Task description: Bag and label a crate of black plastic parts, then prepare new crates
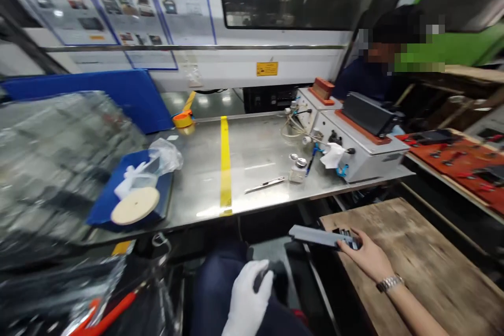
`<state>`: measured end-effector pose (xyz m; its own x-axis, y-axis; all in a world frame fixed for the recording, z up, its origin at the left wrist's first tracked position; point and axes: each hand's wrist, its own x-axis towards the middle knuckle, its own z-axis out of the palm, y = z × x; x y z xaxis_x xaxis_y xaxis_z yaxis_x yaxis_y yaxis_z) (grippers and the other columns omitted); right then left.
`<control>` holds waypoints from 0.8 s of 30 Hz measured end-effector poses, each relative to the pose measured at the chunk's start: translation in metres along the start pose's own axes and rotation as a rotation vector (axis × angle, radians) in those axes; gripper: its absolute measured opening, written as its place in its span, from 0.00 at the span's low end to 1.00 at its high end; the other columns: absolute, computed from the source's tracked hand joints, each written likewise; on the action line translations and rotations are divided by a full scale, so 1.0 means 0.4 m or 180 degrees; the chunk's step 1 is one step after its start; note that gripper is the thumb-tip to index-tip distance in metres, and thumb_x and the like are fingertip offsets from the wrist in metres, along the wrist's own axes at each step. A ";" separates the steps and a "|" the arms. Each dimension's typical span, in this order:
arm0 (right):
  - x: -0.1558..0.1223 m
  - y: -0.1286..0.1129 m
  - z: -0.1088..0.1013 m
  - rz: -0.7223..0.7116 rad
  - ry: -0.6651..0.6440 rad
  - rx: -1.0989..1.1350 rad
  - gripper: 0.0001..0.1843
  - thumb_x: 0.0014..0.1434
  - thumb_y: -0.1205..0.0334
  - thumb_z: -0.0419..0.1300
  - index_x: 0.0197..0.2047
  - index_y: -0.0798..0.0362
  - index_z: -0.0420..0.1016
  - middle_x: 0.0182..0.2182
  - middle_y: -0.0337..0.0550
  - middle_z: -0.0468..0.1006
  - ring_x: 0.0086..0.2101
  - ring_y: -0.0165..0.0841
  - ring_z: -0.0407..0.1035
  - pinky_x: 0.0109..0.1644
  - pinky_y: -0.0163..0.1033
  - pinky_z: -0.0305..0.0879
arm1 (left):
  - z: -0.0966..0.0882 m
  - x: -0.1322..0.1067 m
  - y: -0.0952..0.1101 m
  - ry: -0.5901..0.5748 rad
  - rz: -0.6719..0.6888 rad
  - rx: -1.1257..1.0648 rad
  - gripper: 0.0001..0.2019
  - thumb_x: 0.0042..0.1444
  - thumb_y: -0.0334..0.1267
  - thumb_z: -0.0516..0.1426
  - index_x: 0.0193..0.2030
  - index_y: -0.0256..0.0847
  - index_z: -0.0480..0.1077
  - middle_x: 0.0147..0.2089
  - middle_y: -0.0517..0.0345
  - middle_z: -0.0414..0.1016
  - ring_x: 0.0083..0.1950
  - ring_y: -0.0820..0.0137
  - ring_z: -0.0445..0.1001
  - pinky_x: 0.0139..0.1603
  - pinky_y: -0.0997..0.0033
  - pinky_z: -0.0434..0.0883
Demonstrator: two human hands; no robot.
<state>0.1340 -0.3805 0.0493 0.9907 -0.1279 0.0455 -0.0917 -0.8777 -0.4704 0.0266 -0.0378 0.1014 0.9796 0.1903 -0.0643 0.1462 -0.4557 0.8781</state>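
My right hand [368, 256], bare with a metal wristwatch, grips the end of a flat grey plastic part [317, 235]. The part juts out over the left corner of a worn wooden board [425, 257]. My left hand [248, 296] wears a white glove and rests low over my dark-trousered lap. Its fingers curl around a small dark object [271, 273] that I cannot make out. Both hands are below the front edge of the steel table [255, 152].
The steel table carries a yellow tape stripe [224, 163], a blue tray [106, 202] with a cream disc [135, 205] and plastic bag, a thin metal tool [264, 185], a small bottle [297, 168] and a white machine box [354, 142]. Another person [378, 63] sits far right. Clear plastic bags [47, 168] fill the left.
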 end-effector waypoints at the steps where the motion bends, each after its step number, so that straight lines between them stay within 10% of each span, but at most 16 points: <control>1: -0.013 -0.086 0.008 -0.0157 -0.0273 -0.0034 0.36 0.51 0.38 0.56 0.54 0.55 0.69 0.37 0.53 0.80 0.34 0.47 0.76 0.35 0.48 0.72 | -0.012 0.003 0.037 0.0015 0.0274 0.0244 0.16 0.55 0.47 0.55 0.46 0.43 0.74 0.50 0.48 0.76 0.53 0.59 0.71 0.58 0.60 0.65; 4: -0.072 -0.359 0.004 -0.1104 -0.0822 0.0021 0.36 0.51 0.45 0.57 0.60 0.54 0.63 0.47 0.51 0.77 0.43 0.44 0.73 0.46 0.48 0.70 | -0.037 0.009 0.096 -0.0009 0.0511 0.1091 0.23 0.50 0.40 0.59 0.54 0.39 0.70 0.57 0.41 0.70 0.61 0.51 0.65 0.64 0.49 0.57; 10: -0.046 -0.689 0.016 -0.2420 -0.1567 0.0232 0.26 0.53 0.42 0.56 0.51 0.46 0.73 0.37 0.42 0.80 0.37 0.39 0.74 0.40 0.42 0.70 | -0.166 -0.034 0.050 0.0000 -0.1100 0.0957 0.12 0.47 0.39 0.60 0.39 0.39 0.72 0.38 0.46 0.78 0.41 0.52 0.76 0.43 0.54 0.70; 17: 0.248 -0.727 0.175 -0.2542 -0.0696 -0.0552 0.16 0.56 0.66 0.51 0.43 0.62 0.76 0.42 0.64 0.75 0.46 0.51 0.68 0.47 0.50 0.61 | -0.388 -0.152 0.088 0.0458 -0.1305 -0.1654 0.19 0.46 0.33 0.62 0.47 0.37 0.72 0.48 0.51 0.78 0.50 0.60 0.75 0.52 0.64 0.71; 24: 0.264 -0.603 0.273 -0.2284 -0.0876 0.0268 0.21 0.59 0.52 0.53 0.47 0.60 0.71 0.35 0.63 0.76 0.32 0.44 0.74 0.35 0.46 0.67 | -0.463 -0.217 0.098 0.0747 -0.1184 -0.2145 0.22 0.44 0.35 0.65 0.49 0.35 0.72 0.47 0.51 0.78 0.50 0.60 0.75 0.54 0.60 0.70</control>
<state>0.2715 -0.1320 0.0711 0.7949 0.5881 0.1491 0.5793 -0.6627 -0.4745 -0.0780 0.0889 0.2293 0.8176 0.4383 -0.3734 0.2694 0.2819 0.9208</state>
